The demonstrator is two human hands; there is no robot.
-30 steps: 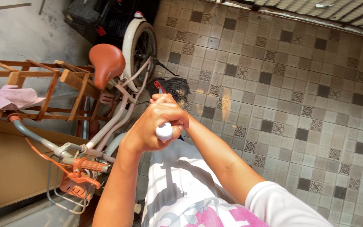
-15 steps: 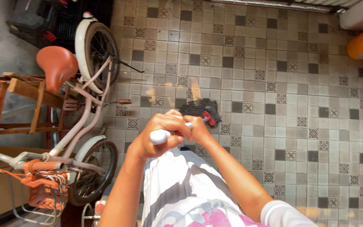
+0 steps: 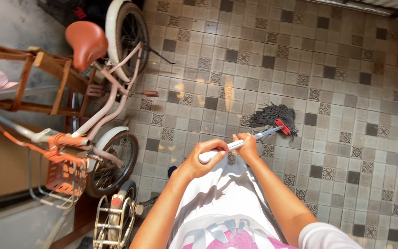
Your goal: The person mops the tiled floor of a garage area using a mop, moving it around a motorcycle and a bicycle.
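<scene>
Evidently for reach and leverage, the left hand (image 3: 198, 161) wraps the mop handle (image 3: 236, 144) at its end and the right hand (image 3: 246, 144) grips just ahead, with the dark mop head (image 3: 271, 117) spread on the tiled floor (image 3: 346, 92) well right of the bicycle (image 3: 107, 92).

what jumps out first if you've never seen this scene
Both hands, left hand and right hand, grip a mop handle in the middle, its dark stringy mop head resting on the patterned tile floor. At left stands a small bicycle with a brown saddle and an orange basket.
</scene>
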